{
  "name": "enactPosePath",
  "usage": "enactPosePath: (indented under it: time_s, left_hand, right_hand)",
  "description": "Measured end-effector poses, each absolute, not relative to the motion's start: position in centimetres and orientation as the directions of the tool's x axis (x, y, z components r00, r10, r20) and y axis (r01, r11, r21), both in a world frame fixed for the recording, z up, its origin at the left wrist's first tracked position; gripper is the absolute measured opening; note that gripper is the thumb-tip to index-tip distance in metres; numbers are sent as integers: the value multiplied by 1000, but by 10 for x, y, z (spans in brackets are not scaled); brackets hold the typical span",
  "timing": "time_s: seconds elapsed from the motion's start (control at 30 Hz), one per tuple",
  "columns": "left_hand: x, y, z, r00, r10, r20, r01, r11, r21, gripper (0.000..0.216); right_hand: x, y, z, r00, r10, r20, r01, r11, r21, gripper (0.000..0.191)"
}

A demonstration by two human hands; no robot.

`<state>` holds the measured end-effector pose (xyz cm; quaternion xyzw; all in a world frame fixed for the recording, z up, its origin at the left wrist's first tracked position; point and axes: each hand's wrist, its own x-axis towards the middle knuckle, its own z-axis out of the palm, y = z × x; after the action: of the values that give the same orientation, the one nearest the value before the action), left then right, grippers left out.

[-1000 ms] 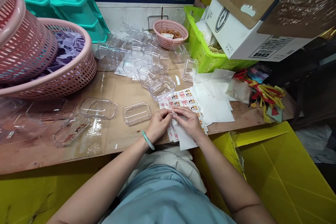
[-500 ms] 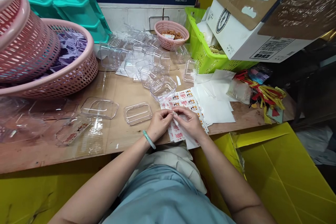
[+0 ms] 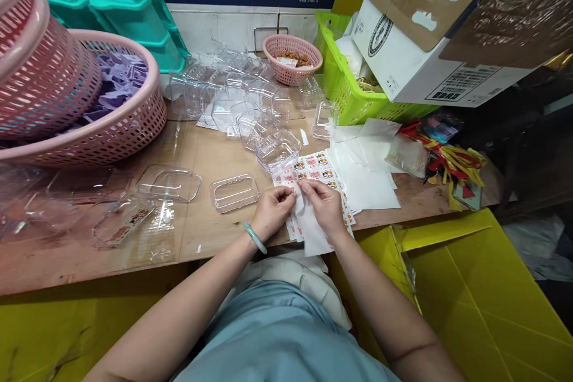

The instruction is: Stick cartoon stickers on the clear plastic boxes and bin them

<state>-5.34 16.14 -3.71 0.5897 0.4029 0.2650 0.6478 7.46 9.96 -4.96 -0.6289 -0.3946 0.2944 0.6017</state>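
My left hand (image 3: 274, 210) and my right hand (image 3: 324, 205) meet at the table's front edge, both pinching a white sticker backing sheet (image 3: 311, 234) that hangs down below them. Under the hands lie sticker sheets (image 3: 316, 171) printed with red and orange pictures. A green bangle circles my left wrist. A clear plastic lid (image 3: 234, 193) lies just left of my left hand, and a clear plastic box (image 3: 278, 149) stands behind the stickers.
Several clear boxes (image 3: 233, 95) crowd the back. Pink baskets (image 3: 89, 113) fill the left, a small pink basket (image 3: 292, 58) and a green crate (image 3: 344, 83) stand behind. White sheets (image 3: 367, 173) and red-yellow tags (image 3: 452, 158) lie right. A yellow carton (image 3: 474, 292) sits below.
The white sheet between my hands has shifted a little; it hangs lower under my right hand now. Both hands stay at the same spot.
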Motion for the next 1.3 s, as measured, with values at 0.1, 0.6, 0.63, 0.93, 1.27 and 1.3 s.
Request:
enactPosePath:
  time_s: [0.1, 0.6, 0.63, 0.93, 1.27, 1.3]
  left_hand:
    - [-51, 164, -41, 508, 830, -230, 148, 179, 973, 22]
    - [-94, 128, -1, 538, 788, -298, -276, 499, 821, 28]
    - [-100, 128, -4, 509, 793, -334, -293, 524, 800, 26]
    - [-146, 126, -15, 545, 778, -312, -64, 410, 910, 28]
    - [-190, 190, -35, 522, 759, 390, 470, -637, 610, 52]
    - [-192, 195, -35, 545, 762, 349, 449, -617, 646, 53]
  right_hand:
    - [93, 110, -51, 644, 757, -113, -247, 65, -967, 17]
    - [40, 76, -18, 1, 792, 611, 804, 362, -471, 36]
    - [35, 73, -19, 0, 809, 588, 791, 360, -495, 41]
    - [36, 90, -17, 63, 939, -338, -164, -324, -932, 34]
    - [45, 112, -7, 267, 939, -218, -239, -155, -959, 23]
    - [43, 113, -5, 240, 949, -205, -226, -150, -963, 22]
